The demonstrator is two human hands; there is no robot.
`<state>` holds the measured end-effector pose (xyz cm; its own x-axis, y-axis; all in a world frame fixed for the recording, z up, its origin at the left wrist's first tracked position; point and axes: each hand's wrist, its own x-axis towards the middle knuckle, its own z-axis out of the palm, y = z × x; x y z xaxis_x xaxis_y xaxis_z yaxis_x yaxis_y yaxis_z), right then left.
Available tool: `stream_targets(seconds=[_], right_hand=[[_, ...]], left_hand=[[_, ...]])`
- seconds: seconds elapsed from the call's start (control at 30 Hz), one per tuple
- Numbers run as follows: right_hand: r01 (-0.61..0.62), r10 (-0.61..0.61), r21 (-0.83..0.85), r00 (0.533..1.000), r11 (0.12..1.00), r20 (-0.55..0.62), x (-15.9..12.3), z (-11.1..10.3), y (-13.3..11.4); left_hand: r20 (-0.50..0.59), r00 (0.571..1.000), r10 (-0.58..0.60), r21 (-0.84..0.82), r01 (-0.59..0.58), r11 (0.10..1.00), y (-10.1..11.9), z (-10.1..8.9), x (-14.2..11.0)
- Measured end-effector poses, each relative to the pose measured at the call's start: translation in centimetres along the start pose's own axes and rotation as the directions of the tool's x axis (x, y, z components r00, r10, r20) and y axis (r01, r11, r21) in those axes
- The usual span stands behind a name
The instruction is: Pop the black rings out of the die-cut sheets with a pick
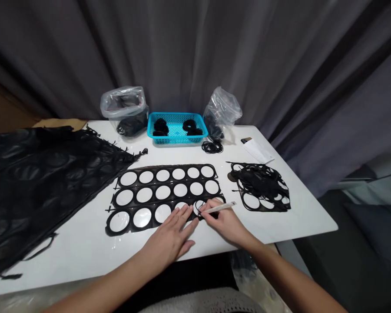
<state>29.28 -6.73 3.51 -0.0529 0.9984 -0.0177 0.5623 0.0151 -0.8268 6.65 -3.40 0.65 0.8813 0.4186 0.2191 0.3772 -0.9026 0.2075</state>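
A black sheet (149,203) with rows of large round holes lies flat on the white table (94,243). My left hand (172,234) rests flat on its near edge, fingers stretched out. Close beside it, my right hand (226,222) grips a slim white pen-like tool (220,208). The tool's tip is hidden by the fingers, over a hole in the bottom row. A thin black ring (198,205) shows loosely at that hole, by my right fingertips; whether the fingers touch it I cannot tell.
Left, a large black perforated sheet (52,178) is heaped. Right, black strips (260,180) lie on another holed piece. Behind stand a blue basket (178,140) with black ring bundles, two clear plastic bags (124,106) (223,108), loose black rings (212,148) and white paper (257,151).
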Motion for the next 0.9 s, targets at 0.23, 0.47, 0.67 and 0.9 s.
stream_targets(seconds=[0.23, 0.47, 0.67, 0.9], right_hand=[[0.034, -0.034, 0.03, 0.999, 0.999, 0.007, -0.4, 0.3, 0.4], [0.076, -0.076, -0.005, 0.997, 0.997, -0.018, -0.7, 0.5, 0.2], [0.134, -0.138, -0.075, 0.989, 0.988, -0.046, -0.7, 0.7, 0.4], [0.47, -0.491, -0.414, 0.869, 0.78, 0.062, -1.7, 1.9, 1.4]], left_hand=[[-0.013, 1.0, -0.018, -0.038, 0.018, 0.999, 0.0, 0.3, -0.1], [-0.024, 0.999, -0.025, -0.055, 0.023, 0.998, -0.1, 0.6, -0.3], [-0.011, 1.0, -0.022, -0.044, 0.022, 0.999, 0.0, 0.5, -0.2], [-0.026, 1.0, -0.016, -0.03, 0.015, 0.999, -0.1, 0.7, -0.3]])
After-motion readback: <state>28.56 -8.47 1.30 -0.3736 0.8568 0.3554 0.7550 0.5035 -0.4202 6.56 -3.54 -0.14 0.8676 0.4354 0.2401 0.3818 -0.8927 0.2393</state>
